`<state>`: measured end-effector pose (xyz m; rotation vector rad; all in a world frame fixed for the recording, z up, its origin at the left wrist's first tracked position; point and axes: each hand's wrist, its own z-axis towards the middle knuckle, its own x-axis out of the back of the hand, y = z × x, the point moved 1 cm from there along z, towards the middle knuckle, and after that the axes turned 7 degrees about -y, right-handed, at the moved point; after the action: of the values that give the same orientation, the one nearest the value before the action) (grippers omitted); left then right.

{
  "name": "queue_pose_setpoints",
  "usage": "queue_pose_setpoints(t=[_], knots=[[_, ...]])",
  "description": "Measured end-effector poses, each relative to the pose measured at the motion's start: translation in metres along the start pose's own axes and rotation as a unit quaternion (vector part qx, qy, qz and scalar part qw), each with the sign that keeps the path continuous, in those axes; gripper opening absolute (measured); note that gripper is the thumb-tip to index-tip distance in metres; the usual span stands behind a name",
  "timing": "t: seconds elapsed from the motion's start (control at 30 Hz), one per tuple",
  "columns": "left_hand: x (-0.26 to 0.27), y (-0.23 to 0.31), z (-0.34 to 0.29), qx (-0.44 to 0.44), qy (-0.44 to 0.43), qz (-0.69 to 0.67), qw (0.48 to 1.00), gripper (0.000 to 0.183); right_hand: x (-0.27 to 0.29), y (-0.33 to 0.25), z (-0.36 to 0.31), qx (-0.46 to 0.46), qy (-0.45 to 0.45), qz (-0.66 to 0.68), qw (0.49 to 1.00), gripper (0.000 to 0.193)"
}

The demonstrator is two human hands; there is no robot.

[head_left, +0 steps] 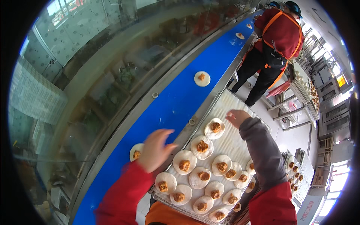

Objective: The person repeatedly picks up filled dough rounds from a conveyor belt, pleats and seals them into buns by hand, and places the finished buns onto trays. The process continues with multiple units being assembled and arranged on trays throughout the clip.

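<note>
A: Where are the hands, and what is near them?

B: The left hand [154,149] is over the blue belt [165,107], with a filled dough round [135,151] partly hidden beside it. Its fingers [165,132] are spread apart, and I see nothing held between them. I can't tell whether it touches that round.

A: And the right?

B: The right hand [237,118] is over the upper part of the metal tray [224,103], near the topmost tray round [215,128]. Its fingers are bent – from this angle I cannot tell whether they are parted or closed.

A: Where are the other rounds?

B: Many lie flat on the lower part of the tray, some touching or overlapping. Another belt round [202,78] lies farther up, with more beyond it toward a co-worker [279,41].

A: How would one handle?

B: Light, I'd judge, and soft: the dough probably sags or stretches when lifted by one side. The brown filling [202,146] sits exposed in the middle and could slide or tip off. I'd support opposite edges from below, keep it level and leave the middle alone – pinching hard would likely dent it.
</note>
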<state>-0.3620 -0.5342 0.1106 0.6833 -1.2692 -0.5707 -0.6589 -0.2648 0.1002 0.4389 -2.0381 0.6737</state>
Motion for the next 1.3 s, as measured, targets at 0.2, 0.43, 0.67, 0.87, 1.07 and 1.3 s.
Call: queue_pose_setpoints(t=[0.2, 0.43, 0.67, 0.87, 1.07, 1.3], knots=[[0.062, -0.081, -0.155, 0.347, -0.024, 0.062, 0.935, 0.071, 0.005, -0.055, 0.146, 0.033, 0.072, 0.182, 0.98, 0.048], [0.076, -0.126, -0.24, 0.432, -0.115, 0.035, 0.894, 0.071, -0.032, -0.13, 0.197, -0.131, 0.003, -0.019, 0.991, 0.092], [0.087, -0.171, -0.333, 0.257, -0.157, 0.187, 0.935, 0.045, -0.045, -0.175, 0.154, -0.018, -0.161, -0.001, 0.987, 0.091], [0.104, -0.123, -0.381, 0.398, -0.118, 0.081, 0.906, 0.043, -0.088, -0.212, 0.142, -0.006, -0.182, 0.037, 0.982, 0.085], [0.11, -0.106, -0.41, 0.448, -0.222, 0.14, 0.855, 0.047, -0.136, -0.274, 0.103, 0.159, -0.238, -0.048, 0.957, 0.065], [0.123, -0.112, -0.414, 0.598, -0.033, -0.187, 0.779, 0.053, -0.093, -0.262, 0.048, 0.268, -0.248, 0.203, 0.909, 0.064]])
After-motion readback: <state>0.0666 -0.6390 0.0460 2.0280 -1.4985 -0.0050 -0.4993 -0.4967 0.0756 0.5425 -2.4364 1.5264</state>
